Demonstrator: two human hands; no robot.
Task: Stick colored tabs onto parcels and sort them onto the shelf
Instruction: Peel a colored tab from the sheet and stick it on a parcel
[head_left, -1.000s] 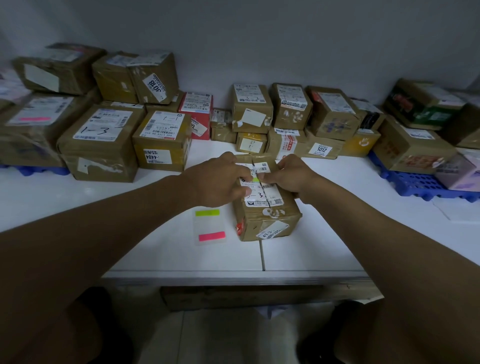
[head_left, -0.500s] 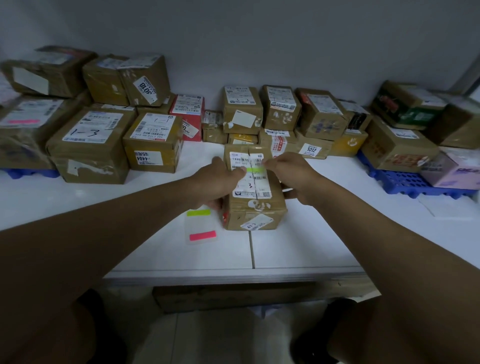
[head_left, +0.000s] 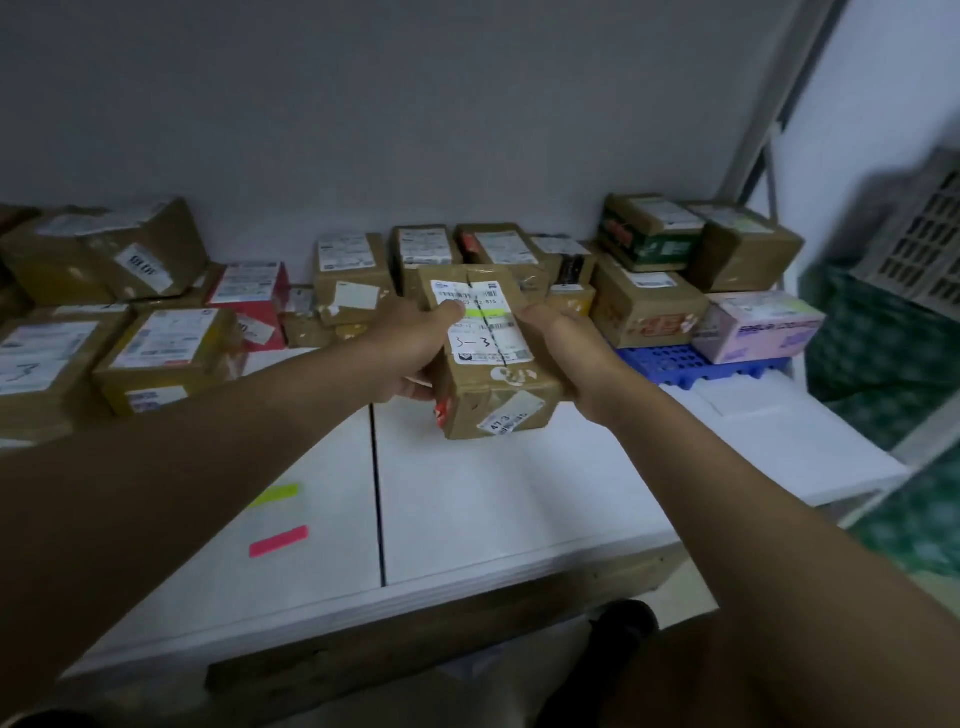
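Now | both grips, left hand (head_left: 410, 348) and right hand (head_left: 566, 348), clasp parcel (head_left: 493, 384) sides; lifted above white table (head_left: 519, 509)

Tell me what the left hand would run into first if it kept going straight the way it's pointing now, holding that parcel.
The left hand points toward the back wall while gripping the parcel. Straight ahead, it would probably meet the brown box with the white patch in the back row first, though depth is hard to judge.
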